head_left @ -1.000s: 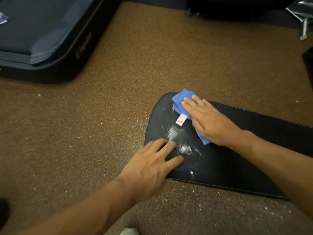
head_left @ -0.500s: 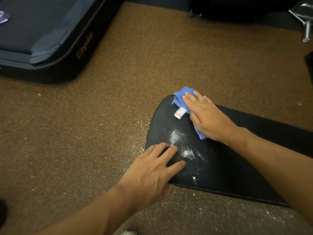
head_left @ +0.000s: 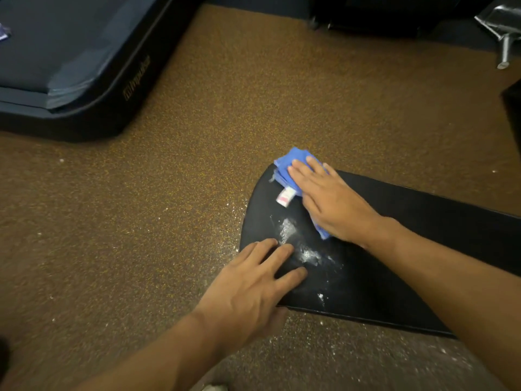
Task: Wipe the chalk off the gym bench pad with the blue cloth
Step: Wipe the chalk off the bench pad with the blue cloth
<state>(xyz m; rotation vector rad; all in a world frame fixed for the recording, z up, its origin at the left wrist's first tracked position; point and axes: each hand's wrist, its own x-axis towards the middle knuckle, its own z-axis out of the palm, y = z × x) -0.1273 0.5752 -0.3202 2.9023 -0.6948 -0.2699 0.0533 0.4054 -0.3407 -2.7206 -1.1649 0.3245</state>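
A black gym bench pad [head_left: 423, 249] stretches from the middle of the view to the right edge. White chalk [head_left: 290, 232] smears its rounded left end. My right hand [head_left: 332, 204] presses flat, fingers straight, on a folded blue cloth [head_left: 284, 167] at the pad's far left corner; a white and pink tag sticks out from under it. My left hand [head_left: 253, 289] rests flat on the pad's near left edge, its fingertips touching the chalk patch.
The floor [head_left: 169, 221] is brown speckled rubber, dusted with chalk around the pad. A dark treadmill base [head_left: 84, 108] lies at the upper left. Dark equipment and a shiny metal part [head_left: 504, 32] stand along the top right.
My right hand has slid the blue cloth a little farther towards the pad's far left corner. My left hand has stayed where it was.
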